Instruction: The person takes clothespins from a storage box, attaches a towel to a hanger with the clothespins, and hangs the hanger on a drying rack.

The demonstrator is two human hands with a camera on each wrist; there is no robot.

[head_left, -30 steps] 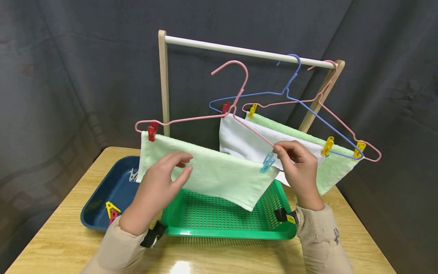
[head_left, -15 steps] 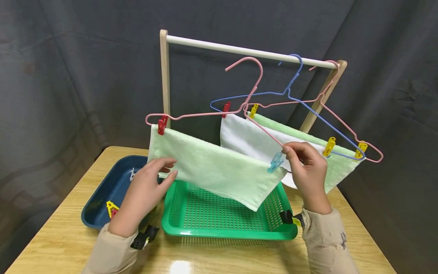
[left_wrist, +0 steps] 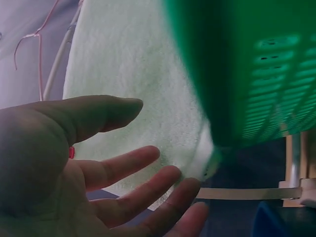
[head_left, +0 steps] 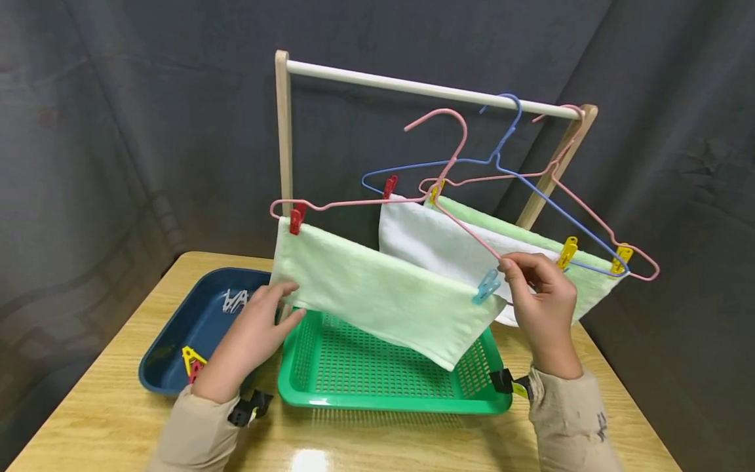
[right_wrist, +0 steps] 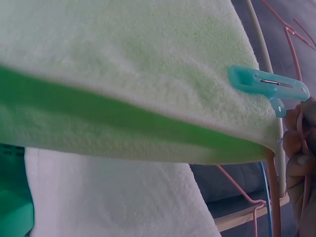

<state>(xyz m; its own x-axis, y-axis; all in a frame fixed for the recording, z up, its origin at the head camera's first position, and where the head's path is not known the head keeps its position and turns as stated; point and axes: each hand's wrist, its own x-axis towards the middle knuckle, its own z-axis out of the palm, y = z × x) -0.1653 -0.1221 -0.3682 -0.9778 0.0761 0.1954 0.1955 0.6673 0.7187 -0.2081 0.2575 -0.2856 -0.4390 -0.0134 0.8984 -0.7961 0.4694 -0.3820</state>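
Note:
My right hand [head_left: 542, 301] pinches the right arm of a pink hanger [head_left: 366, 202] and holds it up in front of the rack. Over this hanger drapes a pale green towel [head_left: 377, 288], fixed by a red clothespin [head_left: 297, 219] at its left end and a light blue clothespin [head_left: 487, 286] near my right fingers. The hanger's hook points up, apart from the rod. At the towel's lower left edge is my left hand [head_left: 250, 334], fingers relaxed and gripping nothing. In the left wrist view its fingers [left_wrist: 148, 187] are spread before the towel.
Behind stands a rack with a white rod [head_left: 377, 80], bearing a blue hanger [head_left: 433, 162] with a white towel [head_left: 425, 236] and another pink hanger with a green towel. A green basket [head_left: 395, 401] sits below; a navy tray [head_left: 159, 328] at left holds several clothespins.
The pink hanger with its green towel has moved right along with my right hand, dipping slightly at the end. My left hand has drawn back left and down from the towel's front.

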